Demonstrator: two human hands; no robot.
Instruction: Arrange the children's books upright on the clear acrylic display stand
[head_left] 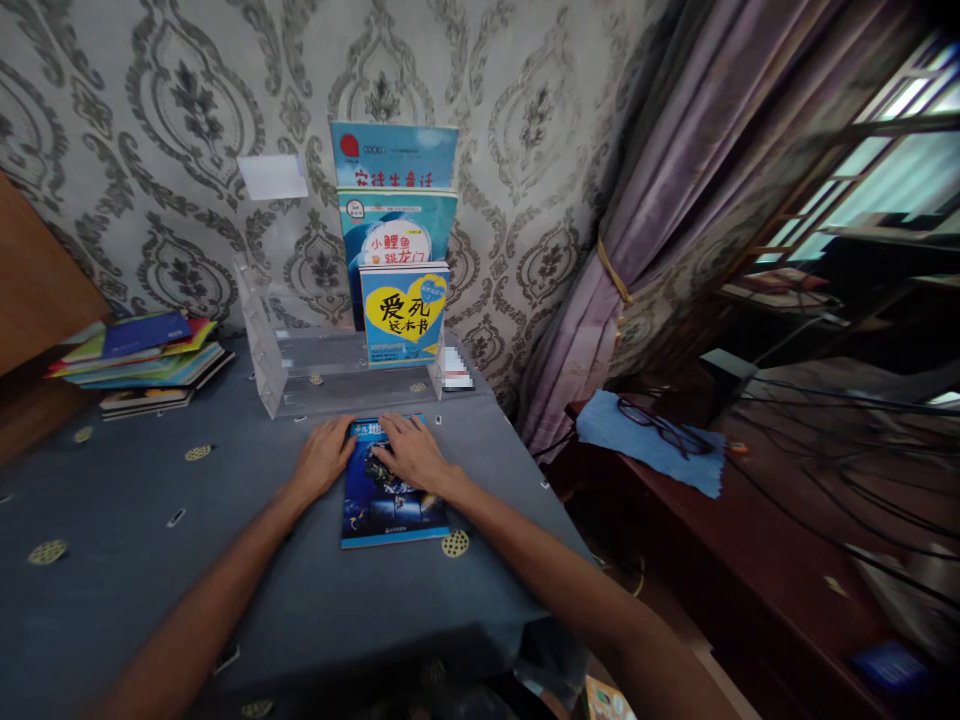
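A blue book (394, 515) with a dark space picture on its cover lies flat on the cloth-covered table, just in front of a clear display stand (330, 390). My right hand (409, 452) rests on the upper part of the cover, fingers stretched out and apart. At the book's upper left edge lies my left hand (326, 455), its fingers extended and touching the border. Three book covers rise in tiers at the stand's right side: a blue and yellow book (403, 315) in front, a teal book (397, 220) behind it, and a taller blue book (396, 150) at the back.
A pile of books (146, 355) sits at the table's left rear. Against the patterned wall, a blank white card (273, 177) shows above the stand. To the right, a dark red desk (660, 520) bears a blue cloth (645, 440), glasses (667, 428) and several cables.
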